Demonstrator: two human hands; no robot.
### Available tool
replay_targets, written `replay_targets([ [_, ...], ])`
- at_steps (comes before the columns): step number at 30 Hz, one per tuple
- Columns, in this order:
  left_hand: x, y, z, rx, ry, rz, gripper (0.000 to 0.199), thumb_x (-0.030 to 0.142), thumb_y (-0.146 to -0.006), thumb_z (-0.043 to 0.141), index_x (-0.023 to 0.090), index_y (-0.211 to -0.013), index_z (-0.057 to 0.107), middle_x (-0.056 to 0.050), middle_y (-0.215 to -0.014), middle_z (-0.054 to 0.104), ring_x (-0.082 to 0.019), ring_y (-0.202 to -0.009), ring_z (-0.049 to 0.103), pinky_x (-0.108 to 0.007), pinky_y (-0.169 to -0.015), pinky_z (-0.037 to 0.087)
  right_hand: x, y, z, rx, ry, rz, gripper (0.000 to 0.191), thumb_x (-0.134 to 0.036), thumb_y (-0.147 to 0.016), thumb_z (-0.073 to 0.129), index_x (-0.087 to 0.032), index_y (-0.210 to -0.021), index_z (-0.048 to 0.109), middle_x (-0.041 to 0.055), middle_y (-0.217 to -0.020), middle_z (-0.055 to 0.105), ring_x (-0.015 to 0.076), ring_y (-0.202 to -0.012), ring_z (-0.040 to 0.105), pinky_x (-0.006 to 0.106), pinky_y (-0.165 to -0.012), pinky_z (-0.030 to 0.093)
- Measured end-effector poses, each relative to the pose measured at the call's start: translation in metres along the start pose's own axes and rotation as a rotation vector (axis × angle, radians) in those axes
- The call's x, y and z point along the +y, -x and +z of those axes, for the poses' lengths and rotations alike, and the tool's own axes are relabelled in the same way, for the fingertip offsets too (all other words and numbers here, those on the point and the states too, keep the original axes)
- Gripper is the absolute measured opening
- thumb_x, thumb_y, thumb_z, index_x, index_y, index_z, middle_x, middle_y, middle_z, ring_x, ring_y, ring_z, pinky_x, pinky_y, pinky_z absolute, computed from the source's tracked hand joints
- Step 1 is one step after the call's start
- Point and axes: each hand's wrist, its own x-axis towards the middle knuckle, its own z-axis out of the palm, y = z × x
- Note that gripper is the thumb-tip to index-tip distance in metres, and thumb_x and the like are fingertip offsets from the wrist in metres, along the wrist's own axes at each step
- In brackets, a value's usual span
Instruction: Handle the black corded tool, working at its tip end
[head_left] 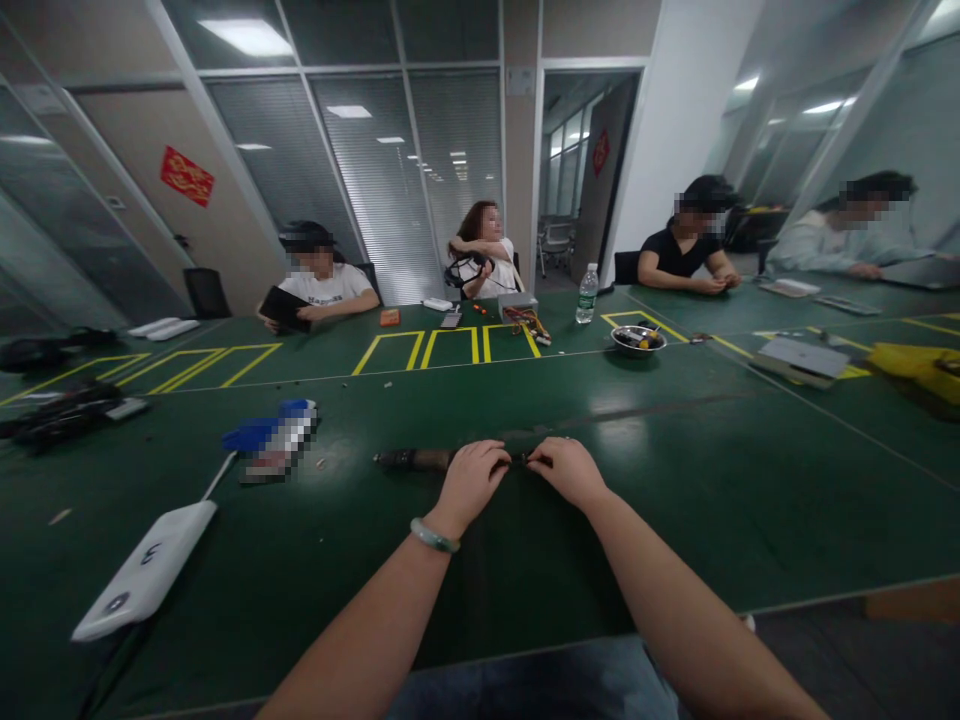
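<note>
Left hand (474, 482) and right hand (570, 472), palms down, seemingly pinch something dark (519, 459).

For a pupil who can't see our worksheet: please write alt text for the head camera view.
A person's left hand and right hand work close together at a dark, slender object on a green table. A white device lies to the left; four other people sit along the far side.
</note>
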Motion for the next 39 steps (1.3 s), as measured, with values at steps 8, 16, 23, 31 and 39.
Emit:
replay_targets([
  [8,0.0,0.0,0.0,-0.002,0.024,-0.005,0.015,0.022,-0.09,0.059,0.026,-0.102,0.066,-0.002,-0.117,0.064,-0.021,-0.112,0.057,-0.041,-0.099,0.042,-0.018,-0.001,0.013,0.006,0.098,-0.016,0.009,-0.028,-0.088,0.064,-0.026,-0.092,0.072,0.0019,-0.094,0.07,0.0192,-0.093,0.062,0.032,-0.089,0.039],
  [16,0.0,0.001,-0.001,0.014,0.018,0.001,0.015,0.021,-0.09,0.058,0.025,-0.1,0.068,-0.002,-0.117,0.064,-0.022,-0.111,0.057,-0.041,-0.099,0.043,-0.021,-0.003,0.017,0.05,0.069,-0.023,0.01,-0.027,-0.089,0.064,-0.026,-0.092,0.073,0.0002,-0.092,0.07,0.0178,-0.091,0.062,0.03,-0.088,0.04],
  [23,-0.001,0.0,0.003,0.026,0.015,0.002,0.014,0.023,-0.089,0.061,0.026,-0.098,0.071,-0.002,-0.115,0.066,-0.022,-0.109,0.059,-0.041,-0.098,0.043,-0.02,-0.006,0.023,0.026,0.052,0.037,0.013,-0.028,-0.091,0.06,-0.024,-0.094,0.072,0.0012,-0.096,0.07,0.0176,-0.092,0.062,0.029,-0.089,0.041],
  [31,-0.001,0.001,0.002,0.03,-0.006,0.021,0.017,0.025,-0.093,0.055,0.025,-0.101,0.07,-0.004,-0.116,0.065,-0.022,-0.11,0.058,-0.042,-0.098,0.044,-0.017,-0.016,0.029,-0.068,0.085,0.094,0.03,-0.03,-0.094,0.053,-0.025,-0.12,0.067,0.0047,-0.108,0.068,0.0198,-0.098,0.062,0.029,-0.09,0.043],
  [39,0.002,0.003,-0.002,0.062,-0.023,0.042,0.027,0.024,-0.095,0.049,0.026,-0.118,0.062,-0.002,-0.13,0.06,-0.02,-0.125,0.051,-0.044,-0.113,0.034,-0.028,-0.021,0.025,-0.103,0.119,0.166,0.029,-0.032,-0.096,0.046,-0.029,-0.11,0.071,0.0046,-0.106,0.07,0.0207,-0.095,0.064,0.032,-0.089,0.044],
])
